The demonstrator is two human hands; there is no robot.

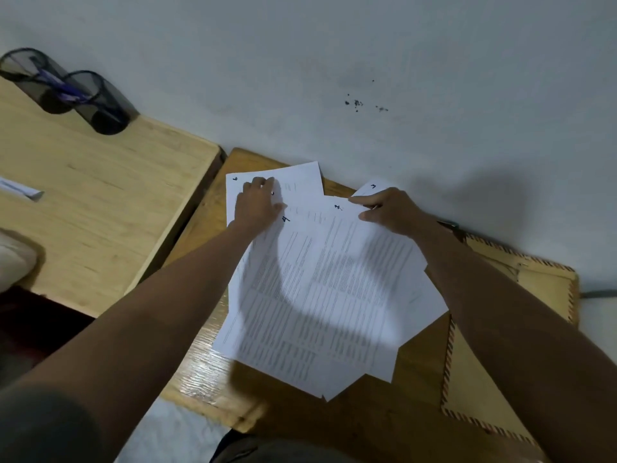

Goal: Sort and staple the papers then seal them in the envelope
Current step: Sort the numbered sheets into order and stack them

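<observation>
Where two wooden tables meet a grey wall (367,61): left table (100,182), mesh pen pots (66,88); right table (207,372), fanned papers (317,289), left hand (257,205) flat, fingers together; right hand (387,208) pinching a sheet; envelope (474,379) beside.

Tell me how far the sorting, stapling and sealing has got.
Nothing looks finished. The numbered papers lie fanned and overlapping on the small wooden table, unstapled as far as I can see. In hand: sorting, with the left hand pressing the far sheets and the right hand pinching a sheet's top corner. Left: squaring, stapling, then filling and sealing the striped-edge envelope lying partly under the right arm. No stapler is visible.
</observation>
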